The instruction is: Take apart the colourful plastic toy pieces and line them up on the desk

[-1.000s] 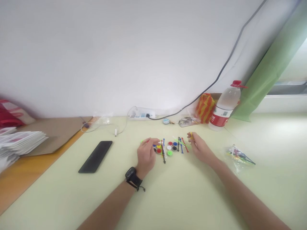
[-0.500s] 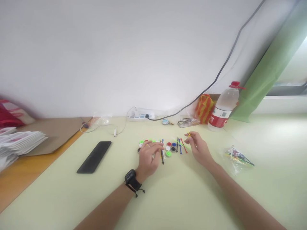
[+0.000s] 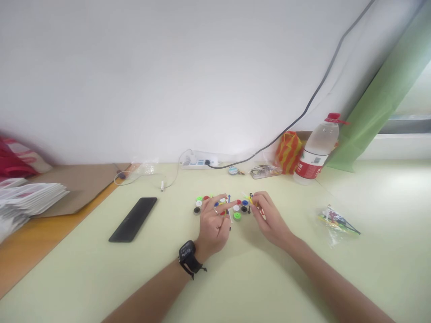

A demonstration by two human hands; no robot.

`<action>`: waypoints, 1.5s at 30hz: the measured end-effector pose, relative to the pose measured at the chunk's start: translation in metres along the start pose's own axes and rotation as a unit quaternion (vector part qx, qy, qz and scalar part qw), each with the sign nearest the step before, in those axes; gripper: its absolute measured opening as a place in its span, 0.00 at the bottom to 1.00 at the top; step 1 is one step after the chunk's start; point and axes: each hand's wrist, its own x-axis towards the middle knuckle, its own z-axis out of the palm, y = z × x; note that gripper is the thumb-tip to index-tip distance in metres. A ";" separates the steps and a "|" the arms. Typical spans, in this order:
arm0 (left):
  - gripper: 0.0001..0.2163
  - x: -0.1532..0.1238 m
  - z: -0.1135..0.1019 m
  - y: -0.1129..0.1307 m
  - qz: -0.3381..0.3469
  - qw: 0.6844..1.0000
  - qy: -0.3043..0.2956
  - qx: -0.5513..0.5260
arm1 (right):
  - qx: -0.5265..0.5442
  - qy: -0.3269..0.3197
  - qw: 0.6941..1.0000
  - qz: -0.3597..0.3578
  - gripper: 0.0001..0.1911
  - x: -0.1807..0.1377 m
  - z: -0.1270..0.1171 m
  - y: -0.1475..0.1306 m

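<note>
My left hand (image 3: 215, 224) hovers over or rests on the small coloured plastic pieces, its index finger stretched out to the right and the other fingers apart. It holds nothing that I can see. Round pieces lie around it, among them a green disc (image 3: 237, 216), a black disc (image 3: 197, 210) and a red disc (image 3: 239, 202). A blue arrow (image 3: 229, 198) shows just beyond its index finger. My right hand (image 3: 271, 220) is closed in a pinch on a small yellow plastic arrow (image 3: 250, 198) at the right end of the pieces. Its fingers partly hide the other arrows there.
A black phone-like slab (image 3: 133, 220) lies to the left. At the right is a clear bag (image 3: 336, 222) of coloured pieces. A large water bottle (image 3: 313, 150) stands behind, near a power strip (image 3: 198, 163). Stacked white cards (image 3: 37, 197) are at far left.
My right hand has moved left and down with the yellow arrow, to the coloured pieces. My left hand has shifted slightly right, and its index finger now stretches out further.
</note>
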 end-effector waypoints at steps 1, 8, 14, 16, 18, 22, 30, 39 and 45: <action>0.22 0.000 0.000 0.002 0.000 1.000 0.009 -0.008 | 0.009 0.010 1.000 0.004 0.11 0.000 0.001 -0.002; 0.17 0.001 0.005 0.013 -0.016 0.995 -0.071 -0.068 | 0.203 -0.067 0.970 0.114 0.16 0.003 -0.002 -0.018; 0.14 -0.003 0.011 0.007 -0.035 0.987 -0.111 -0.106 | 0.331 -0.098 0.913 0.219 0.19 0.005 0.002 -0.026; 0.13 -0.003 0.012 0.006 -0.035 0.986 -0.111 -0.120 | 0.337 -0.098 0.909 0.226 0.19 0.005 0.003 -0.025; 0.12 -0.002 0.012 0.005 -0.034 0.986 -0.105 -0.128 | 0.344 -0.104 0.905 0.229 0.18 0.005 0.003 -0.024; 0.11 -0.001 0.012 0.004 -0.026 0.986 -0.099 -0.131 | 0.387 -0.125 0.883 0.235 0.13 0.005 0.002 -0.022; 0.06 -0.002 0.011 0.008 -0.006 0.983 -0.102 -0.150 | 0.376 -0.165 0.885 0.222 0.05 0.002 0.007 -0.021; 0.06 -0.007 0.013 0.015 0.032 0.980 -0.145 -0.131 | 0.013 -0.013 0.979 0.202 0.20 0.006 -0.017 0.041; 0.04 -0.009 0.018 0.009 0.084 0.967 -0.230 -0.077 | -0.236 0.005 0.956 0.176 0.24 -0.002 -0.023 0.080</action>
